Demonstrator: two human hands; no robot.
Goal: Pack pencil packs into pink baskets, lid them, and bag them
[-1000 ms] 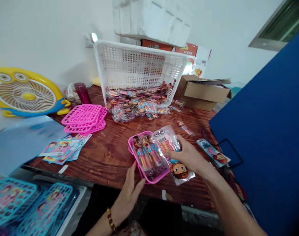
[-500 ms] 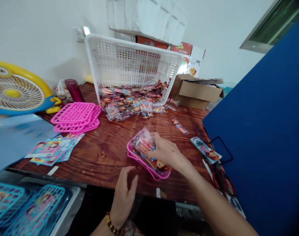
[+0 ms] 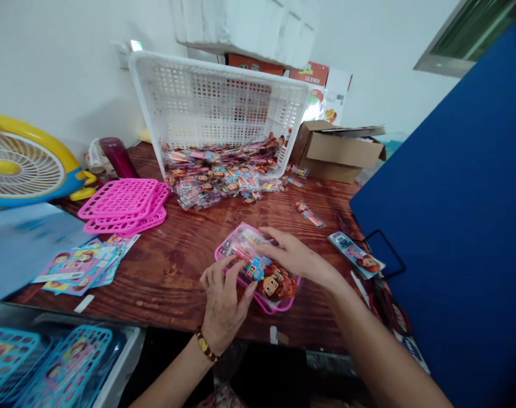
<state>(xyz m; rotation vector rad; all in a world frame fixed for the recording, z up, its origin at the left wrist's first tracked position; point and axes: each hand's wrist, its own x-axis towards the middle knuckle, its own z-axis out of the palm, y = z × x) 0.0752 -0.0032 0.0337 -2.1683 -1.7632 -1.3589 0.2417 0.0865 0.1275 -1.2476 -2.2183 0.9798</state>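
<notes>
A small pink plastic basket sits tilted across the table in front of me. Clear-wrapped packets with a cartoon girl's head and pink sticks fill it. My left hand is at the basket's near left side, thumb apart, fingertips touching the packets and rim. From the right, my right hand reaches over the far side, its fingers stretched across the packets. Both hands look open and rest against the contents. The basket's far right edge is partly hidden under my right hand.
Behind stands a white crate tipped on its side, spilling many packets. Pink lattice lids and cartoon cards lie left, near a fan. Right are a loose packet, a cardboard box and a blue panel.
My left hand has moved up and forward onto the basket's left side. My right hand has shifted back toward the far rim, exposing more of the cartoon-head packet.
</notes>
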